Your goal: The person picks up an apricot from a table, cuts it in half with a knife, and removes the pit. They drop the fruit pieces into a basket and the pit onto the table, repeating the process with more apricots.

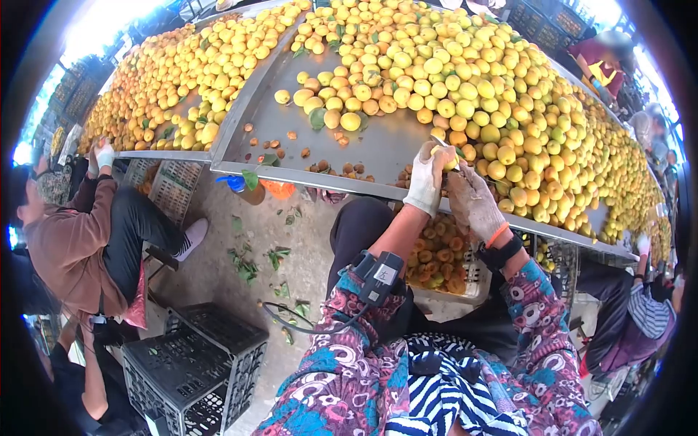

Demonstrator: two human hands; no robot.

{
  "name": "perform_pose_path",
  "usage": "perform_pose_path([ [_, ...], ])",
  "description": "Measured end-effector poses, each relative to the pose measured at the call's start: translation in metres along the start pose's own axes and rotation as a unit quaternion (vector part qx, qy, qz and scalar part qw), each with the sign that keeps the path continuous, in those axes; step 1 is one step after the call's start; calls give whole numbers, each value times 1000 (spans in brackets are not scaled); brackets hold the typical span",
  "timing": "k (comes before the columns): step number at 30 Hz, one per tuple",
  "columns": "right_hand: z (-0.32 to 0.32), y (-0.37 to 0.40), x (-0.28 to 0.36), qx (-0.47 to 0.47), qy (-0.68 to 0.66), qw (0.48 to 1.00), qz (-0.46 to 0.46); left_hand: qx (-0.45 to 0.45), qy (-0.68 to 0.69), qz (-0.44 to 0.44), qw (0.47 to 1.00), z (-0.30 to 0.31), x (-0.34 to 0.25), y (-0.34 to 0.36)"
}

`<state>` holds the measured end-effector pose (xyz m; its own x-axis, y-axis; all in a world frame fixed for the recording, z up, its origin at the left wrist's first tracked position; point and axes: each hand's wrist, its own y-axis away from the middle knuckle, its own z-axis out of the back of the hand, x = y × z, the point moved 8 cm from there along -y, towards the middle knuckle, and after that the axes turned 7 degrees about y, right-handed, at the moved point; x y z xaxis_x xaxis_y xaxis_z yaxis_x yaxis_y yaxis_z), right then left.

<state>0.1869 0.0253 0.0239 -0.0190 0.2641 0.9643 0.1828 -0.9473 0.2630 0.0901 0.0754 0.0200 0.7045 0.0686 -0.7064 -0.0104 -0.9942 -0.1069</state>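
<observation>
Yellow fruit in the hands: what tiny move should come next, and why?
I'd say gently ease the fruit open, if it isn't already. The left hand and right hand meet around it, and the crate below holds fruit that looks opened. Little brown bits lie on the table.

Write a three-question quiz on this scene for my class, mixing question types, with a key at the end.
1. True or false: the right hand has an orange band at its wrist.
2. The crates at the lower left are: (a) red; (b) black; (c) white.
3. Fill in: scattered on the floor are green ____.

Key: 1 true; 2 b; 3 leaves.
</observation>
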Motion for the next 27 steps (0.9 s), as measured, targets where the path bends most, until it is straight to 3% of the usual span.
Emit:
perform_pose_path([
  [4,0,1,-3,54,-51,997,0,21,21,28,999,-8,-8,10],
  [7,9,-5,12,-43,163,974,149,23,-58,38,997,-2,-4,0],
  [10,8,-3,31,-50,469,854,221,7,-189,40,981,30,40,-21],
  [11,5,1,37,-46,451,860,235,0,-236,42,971,37,51,-25],
  [14,3,-1,39,-38,484,840,241,0,-136,35,990,31,49,-25],
  [17,-1,-4,39,-24,358,903,237,7,-107,-13,994,14,17,-14],
  [20,4,-5,22,-13,169,980,100,-13,-76,-60,995,8,4,-10],
  [23,-2,-5,11,22,-15,1000,-10,-16,-164,-200,966,10,-2,-8],
  [26,-8,-2,12,17,9,1000,25,-30,-53,-118,991,11,9,-7],
  [27,-10,-2,11,29,-9,999,18,-30,-33,-53,998,10,11,-7],
])
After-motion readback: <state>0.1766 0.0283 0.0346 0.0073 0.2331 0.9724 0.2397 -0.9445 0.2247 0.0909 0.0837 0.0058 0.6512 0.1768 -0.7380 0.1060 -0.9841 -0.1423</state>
